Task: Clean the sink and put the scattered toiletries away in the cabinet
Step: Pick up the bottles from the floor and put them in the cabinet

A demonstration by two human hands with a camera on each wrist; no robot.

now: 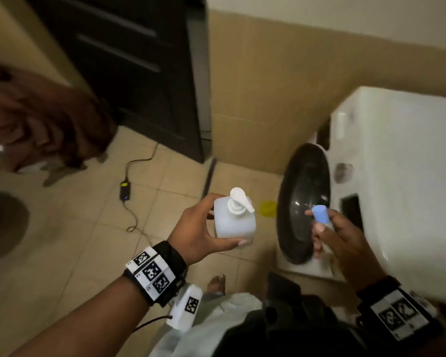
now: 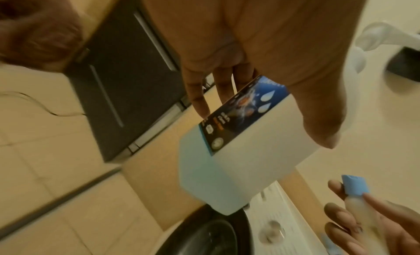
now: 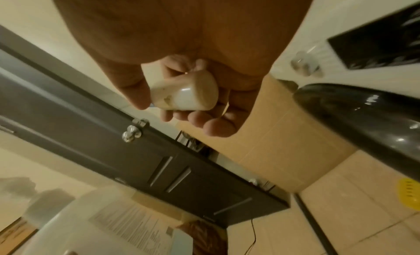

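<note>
My left hand (image 1: 225, 228) grips a white square pump bottle (image 1: 238, 220) from the side, thumb on its near face and fingers behind. In the left wrist view the pump bottle (image 2: 256, 151) shows a blue label under my fingers (image 2: 200, 100). My right hand (image 1: 319, 235) holds a small pale bottle with a blue cap (image 1: 319, 213) upright in front of the washing machine. The right wrist view shows this small bottle's base (image 3: 184, 95) wrapped by my curled fingers. A dark cabinet (image 1: 129, 63) with bar handles stands ahead on the left, doors closed. No sink is in view.
A white front-loading washing machine (image 1: 402, 163) with a dark round door (image 1: 304, 202) stands at the right. A black cable with a charger (image 1: 125, 189) lies on the tiled floor. Brown cloth (image 1: 36, 119) hangs at the left. A yellow drain cover (image 1: 267, 208) sits by the wall.
</note>
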